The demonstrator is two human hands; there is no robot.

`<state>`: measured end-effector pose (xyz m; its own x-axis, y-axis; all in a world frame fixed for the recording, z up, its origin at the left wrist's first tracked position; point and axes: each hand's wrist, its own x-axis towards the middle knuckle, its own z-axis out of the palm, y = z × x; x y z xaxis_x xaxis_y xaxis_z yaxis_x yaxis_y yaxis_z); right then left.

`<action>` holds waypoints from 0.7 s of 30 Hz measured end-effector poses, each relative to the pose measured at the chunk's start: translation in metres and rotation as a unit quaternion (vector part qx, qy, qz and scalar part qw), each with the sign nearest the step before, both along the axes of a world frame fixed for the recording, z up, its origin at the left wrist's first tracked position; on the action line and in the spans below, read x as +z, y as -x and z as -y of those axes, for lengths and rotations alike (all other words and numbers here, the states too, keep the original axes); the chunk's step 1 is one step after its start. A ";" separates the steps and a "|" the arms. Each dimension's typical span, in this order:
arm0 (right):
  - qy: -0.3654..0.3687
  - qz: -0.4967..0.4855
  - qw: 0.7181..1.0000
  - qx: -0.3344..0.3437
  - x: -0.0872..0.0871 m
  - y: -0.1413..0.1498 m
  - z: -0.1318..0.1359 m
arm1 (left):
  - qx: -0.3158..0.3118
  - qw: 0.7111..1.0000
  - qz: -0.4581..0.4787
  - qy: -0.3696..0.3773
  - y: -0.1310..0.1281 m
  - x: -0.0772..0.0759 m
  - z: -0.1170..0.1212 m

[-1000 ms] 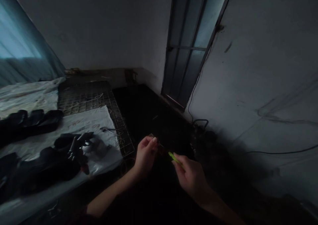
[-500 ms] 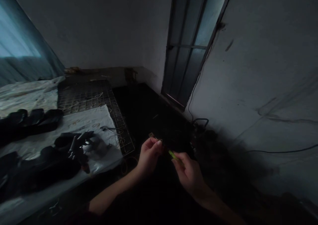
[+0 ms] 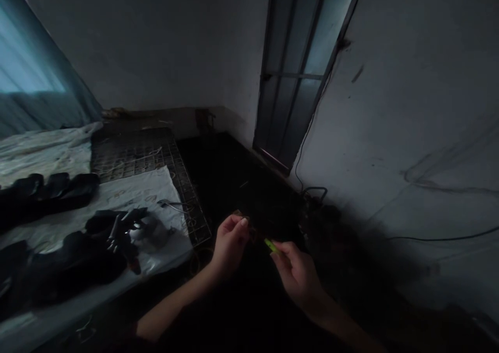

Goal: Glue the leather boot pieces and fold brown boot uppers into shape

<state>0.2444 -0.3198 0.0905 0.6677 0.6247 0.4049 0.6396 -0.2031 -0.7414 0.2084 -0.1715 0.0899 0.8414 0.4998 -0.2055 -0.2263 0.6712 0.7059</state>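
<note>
My left hand point(image 3: 230, 241) is closed in a pinch, thumb against fingers, on a small brownish piece point(image 3: 251, 233) with a thin, wiry edge. Dim light hides what kind of piece it is. Lower and to the right, my right hand point(image 3: 298, 275) is wrapped round a tool with a bright yellow-green handle point(image 3: 270, 245), its front end pointing at the piece. The tool's tip is too dark to make out, so I cannot tell whether it touches the piece. Both hands are raised in front of me, right of the cloth-covered surface.
On the left, a white cloth point(image 3: 159, 181) lies over a wire-mesh frame point(image 3: 148, 145). It bears black bins point(image 3: 58, 184), a cluster of dark and silver tools point(image 3: 120, 233) and a curved metal tool point(image 3: 171, 205). Right stand a door point(image 3: 296, 77) and dark machinery with a handle point(image 3: 315, 191).
My left hand shifted slightly right and turned toward the tool, then came back left. The right hand stayed nearly in place, still gripping the yellow-green handle.
</note>
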 end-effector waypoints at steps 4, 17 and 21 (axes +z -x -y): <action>0.000 -0.013 1.000 0.001 0.000 0.000 0.000 | -0.008 1.000 0.004 -0.005 0.001 0.001 0.001; -0.004 0.017 1.000 0.000 0.003 -0.003 0.001 | 0.000 1.000 -0.007 -0.009 -0.002 0.001 -0.001; -0.003 0.018 1.000 -0.006 0.000 -0.004 0.001 | -0.014 1.000 -0.013 -0.009 -0.003 0.002 0.001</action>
<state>0.2484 -0.3205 0.0901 0.6605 0.6138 0.4324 0.6629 -0.2062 -0.7198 0.2113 -0.1725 0.0917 0.8495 0.4803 -0.2182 -0.1899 0.6643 0.7229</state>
